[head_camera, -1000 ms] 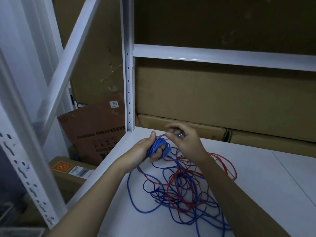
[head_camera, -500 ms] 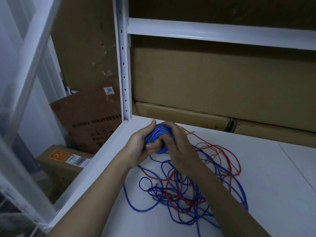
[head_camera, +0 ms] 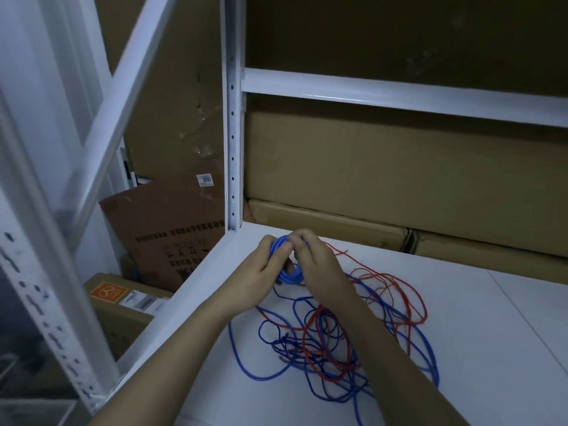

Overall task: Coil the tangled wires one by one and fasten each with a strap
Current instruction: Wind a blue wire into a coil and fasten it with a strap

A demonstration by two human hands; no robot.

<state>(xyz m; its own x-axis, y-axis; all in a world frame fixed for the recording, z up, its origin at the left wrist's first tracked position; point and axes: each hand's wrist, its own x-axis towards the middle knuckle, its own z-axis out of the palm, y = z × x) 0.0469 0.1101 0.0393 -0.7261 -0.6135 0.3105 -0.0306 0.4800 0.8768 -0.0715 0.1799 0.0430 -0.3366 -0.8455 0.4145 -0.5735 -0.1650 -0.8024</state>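
Note:
A small coil of blue wire [head_camera: 289,276] is held above the white shelf [head_camera: 479,348], near its back left corner. My left hand [head_camera: 261,272] grips the coil from the left, thumb and fingers curled round it. My right hand [head_camera: 319,265] wraps over the coil from the right, its fingertips meeting my left thumb at the top. Loose blue wire [head_camera: 261,376] trails from the coil into a tangle with a red wire [head_camera: 408,290] lying on the shelf below my right forearm. No strap is visible.
A white perforated upright [head_camera: 232,149] stands at the shelf's back left corner, with a crossbeam [head_camera: 399,95] above. Large cardboard boxes [head_camera: 399,179] line the back. More boxes [head_camera: 166,229] sit on the floor left of the shelf edge.
My right hand has slid round the coil, from over its front to its right side, laying on more blue wire. The view has shifted. The left hand keeps its grip.

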